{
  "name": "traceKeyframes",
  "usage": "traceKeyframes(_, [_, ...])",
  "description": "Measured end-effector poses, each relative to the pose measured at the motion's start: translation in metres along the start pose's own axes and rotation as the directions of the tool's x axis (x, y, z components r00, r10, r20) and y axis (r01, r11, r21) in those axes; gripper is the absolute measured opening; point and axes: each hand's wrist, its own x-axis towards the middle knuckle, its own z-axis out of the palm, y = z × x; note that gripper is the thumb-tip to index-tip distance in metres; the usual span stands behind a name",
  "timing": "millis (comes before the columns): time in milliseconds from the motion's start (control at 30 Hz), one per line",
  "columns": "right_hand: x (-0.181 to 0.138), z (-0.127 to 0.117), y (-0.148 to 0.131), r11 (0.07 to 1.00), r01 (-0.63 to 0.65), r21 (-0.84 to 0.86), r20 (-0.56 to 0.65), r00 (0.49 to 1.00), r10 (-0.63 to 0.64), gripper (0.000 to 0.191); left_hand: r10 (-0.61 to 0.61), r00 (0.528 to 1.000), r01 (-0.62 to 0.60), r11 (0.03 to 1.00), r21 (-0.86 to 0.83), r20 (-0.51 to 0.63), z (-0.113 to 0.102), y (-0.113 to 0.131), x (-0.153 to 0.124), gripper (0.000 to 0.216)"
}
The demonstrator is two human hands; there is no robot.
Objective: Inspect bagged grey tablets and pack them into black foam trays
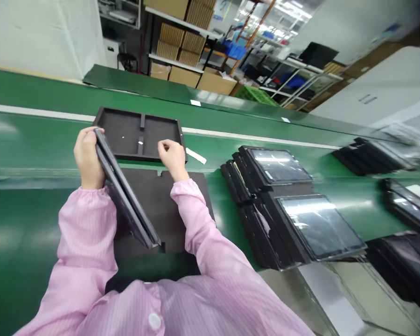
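My left hand (89, 156) is closed on the upper end of a thin dark flat panel (126, 189), which is tilted edge-on and shows two layers along its side. A black foam tray (121, 153) with a raised rim and a short middle divider lies beyond it. Over the tray's near right corner is my right hand (173, 158), its fingers curled into a pinch; anything between them is too small or hidden to make out. Below both hands lies a flat black foam board (150, 198), partly covered by the panel and my right sleeve.
On the right, stacked black foam trays (262, 233) carry glossy screen panels (320, 226). More stacks (402, 270) stand farther right. A white strip (196, 156) lies on the green bench (31, 154) beside the tray. Shelves with cardboard boxes (182, 42) stand behind the bench.
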Motion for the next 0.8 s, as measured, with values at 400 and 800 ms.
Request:
traceKeyframes(400, [0.036, -0.023, 0.174, 0.852, -0.475, -0.221, -0.061, 0.879, 0.474, 0.033, -0.031, 0.999, 0.033, 0.997, 0.064, -0.04, -0.012, -0.006, 0.008, 0.023])
traceKeyframes(800, [0.052, -0.006, 0.188, 0.807, -0.466, -0.364, 0.057, 0.853, 0.518, 0.034, -0.025, 0.997, 0.028, 0.999, 0.037, -0.073, -0.001, 0.005, 0.005, 0.025])
